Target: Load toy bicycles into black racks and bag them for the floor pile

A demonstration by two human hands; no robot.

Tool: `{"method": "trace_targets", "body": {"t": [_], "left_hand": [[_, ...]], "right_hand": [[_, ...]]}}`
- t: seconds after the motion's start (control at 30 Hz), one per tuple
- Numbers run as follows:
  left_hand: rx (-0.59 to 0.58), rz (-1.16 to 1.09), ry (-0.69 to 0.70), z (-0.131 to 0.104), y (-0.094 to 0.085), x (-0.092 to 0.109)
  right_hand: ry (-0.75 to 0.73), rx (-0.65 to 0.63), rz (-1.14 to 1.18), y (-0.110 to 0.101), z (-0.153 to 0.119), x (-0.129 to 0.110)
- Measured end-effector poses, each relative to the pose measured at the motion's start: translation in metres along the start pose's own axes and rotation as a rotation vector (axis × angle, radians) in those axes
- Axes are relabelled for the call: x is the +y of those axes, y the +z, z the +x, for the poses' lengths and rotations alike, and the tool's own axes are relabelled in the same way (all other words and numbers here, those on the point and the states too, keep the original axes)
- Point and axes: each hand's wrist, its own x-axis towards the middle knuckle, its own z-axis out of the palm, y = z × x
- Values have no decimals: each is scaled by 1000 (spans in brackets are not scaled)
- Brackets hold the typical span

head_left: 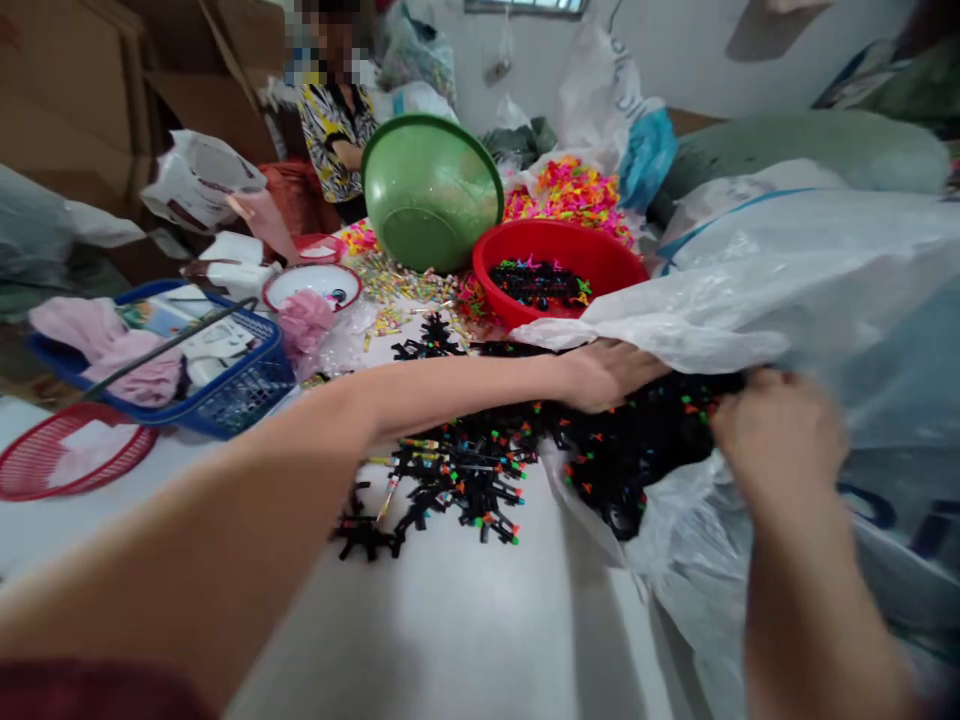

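My left hand (619, 372) reaches across to the mouth of a large white plastic sack (750, 280), at its upper edge; its fingertips are hidden under the plastic. At the sack's mouth, on the right, my right hand (780, 430) is blurred by motion, and its fingers cannot be made out. Between and below the hands, many small black plastic pieces (637, 440) with orange and green tips lie in the opening. More black pieces (465, 470) are spread on the white table (420, 620) to the left.
A red basin (510, 300) holds more black pieces. Behind the table a person (330, 140) is beside a tilted green basin (427, 190). Colourful small pieces (570, 195) are heaped at the back. On the left are a blue basket (247, 380) and a red basket (75, 475).
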Motion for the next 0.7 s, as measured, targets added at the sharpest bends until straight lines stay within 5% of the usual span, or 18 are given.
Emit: {"method": "trace_targets", "body": {"t": [0.03, 0.1, 0.17, 0.27, 0.33, 0.47, 0.6, 0.7], "left_hand": [[-37, 69, 98, -24, -9, -22], [-102, 197, 179, -70, -27, -72], [-123, 247, 10, -103, -38, -123], [-183, 234, -124, -119, -28, -174], [-175, 224, -108, -115, -7, -182], [-132, 126, -79, -107, 25, -164], [-178, -168, -95, -113, 28, -158], [-347, -533, -132, -120, 26, -151]], "right_hand": [[10, -27, 22, -2, -21, -25], [-273, -245, 257, 2, -65, -79], [-452, -438, 421, 15, -103, -127], [-382, -541, 494, 37, -141, -177], [-294, -533, 524, 44, -155, -193], [-106, -407, 536, 40, -179, -210], [-31, -297, 557, 46, -202, -222], [-66, -182, 588, 55, -214, -219]]}}
